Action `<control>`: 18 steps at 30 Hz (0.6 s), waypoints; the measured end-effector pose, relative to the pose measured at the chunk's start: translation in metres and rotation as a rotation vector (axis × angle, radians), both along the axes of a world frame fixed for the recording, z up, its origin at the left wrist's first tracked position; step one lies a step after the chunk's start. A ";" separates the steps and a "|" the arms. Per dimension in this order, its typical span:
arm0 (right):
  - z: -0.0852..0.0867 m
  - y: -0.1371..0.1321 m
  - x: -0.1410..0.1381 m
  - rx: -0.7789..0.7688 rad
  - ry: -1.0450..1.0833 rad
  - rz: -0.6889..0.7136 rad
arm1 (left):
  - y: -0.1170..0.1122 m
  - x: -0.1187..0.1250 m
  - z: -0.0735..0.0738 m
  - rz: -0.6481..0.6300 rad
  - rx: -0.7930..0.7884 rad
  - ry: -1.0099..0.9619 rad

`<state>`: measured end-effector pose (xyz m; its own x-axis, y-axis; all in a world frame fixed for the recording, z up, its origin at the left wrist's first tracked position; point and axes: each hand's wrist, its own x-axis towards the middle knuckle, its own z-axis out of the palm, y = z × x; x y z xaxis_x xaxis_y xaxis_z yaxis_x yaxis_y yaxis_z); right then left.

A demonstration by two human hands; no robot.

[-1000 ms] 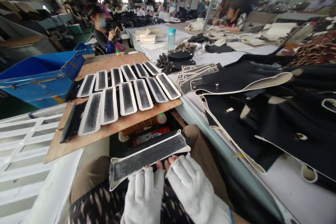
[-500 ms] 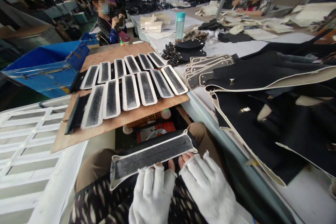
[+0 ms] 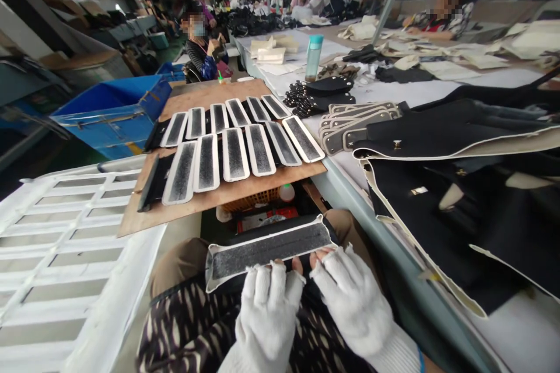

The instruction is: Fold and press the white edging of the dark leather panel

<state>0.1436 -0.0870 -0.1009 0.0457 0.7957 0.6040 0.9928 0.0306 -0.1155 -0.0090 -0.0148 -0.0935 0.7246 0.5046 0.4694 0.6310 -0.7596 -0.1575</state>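
Across my lap lies a black bag piece (image 3: 268,252) with its long grey panel facing up, framed by a pale raised edge with pinched corners. My left hand (image 3: 272,306), in a white glove with bare fingertips, grips the near long edge around its middle. Beside it, my right hand (image 3: 352,303), gloved the same way, has its fingers curled on that edge close to the right corner. Both thumbs point inward, a small gap apart. Black material under the fingers is partly hidden by the gloves.
Ahead, a brown board (image 3: 175,210) bears two rows of white-bordered dark panels (image 3: 235,154). A blue bin (image 3: 109,111) stands left, near a white slotted sheet (image 3: 56,256). Black bag pieces (image 3: 437,186), grey straps (image 3: 350,122) and a teal bottle (image 3: 313,58) occupy the right table. Co-workers sit farther back.
The whole view has shifted, so the scene sits farther right and slightly lower at the back. Both hands keep their hold on the near edge of the bag piece.
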 end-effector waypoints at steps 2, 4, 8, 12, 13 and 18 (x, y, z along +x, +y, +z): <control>0.004 -0.003 -0.003 -0.045 -0.043 -0.018 | 0.005 -0.013 0.009 -0.015 -0.054 -0.067; 0.009 -0.004 -0.008 -0.084 -0.109 -0.044 | 0.015 -0.035 0.019 0.019 -0.058 -0.178; 0.018 0.004 -0.027 -0.105 -0.211 -0.081 | 0.040 -0.090 0.011 0.254 -0.363 -0.467; 0.018 0.025 -0.055 -0.024 -0.194 -0.002 | 0.055 -0.114 -0.029 0.238 -1.128 -0.968; 0.017 0.031 -0.062 0.005 -0.181 0.022 | 0.056 -0.112 -0.035 0.212 -1.218 -1.057; 0.007 0.051 -0.089 0.093 -0.070 0.100 | 0.048 -0.077 -0.019 0.280 -1.418 -1.304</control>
<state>0.0544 -0.0363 -0.0940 -0.0753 0.7345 0.6745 0.9899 0.1368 -0.0384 -0.0864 0.0335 -0.1129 0.1694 0.9607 -0.2197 -0.0581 0.2323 0.9709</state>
